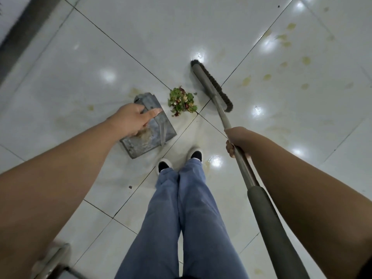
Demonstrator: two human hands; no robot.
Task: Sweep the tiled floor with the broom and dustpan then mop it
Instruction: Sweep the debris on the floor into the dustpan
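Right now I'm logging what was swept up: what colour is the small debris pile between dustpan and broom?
Mostly green with dark red bits, the leafy debris pile; head view.

Indoor room, type unclear: glossy white tiled floor [201, 27], ceiling-light reflections.

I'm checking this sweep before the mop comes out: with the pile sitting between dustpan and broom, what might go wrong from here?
1. The leaf pile lies just off the dustpan edge; a hard push from the broom could scatter it past the pan.
2. The left hand only steadies the pan from above, so it may slide.
3. Yellowish stains on the glossy floor look wet and slippery.
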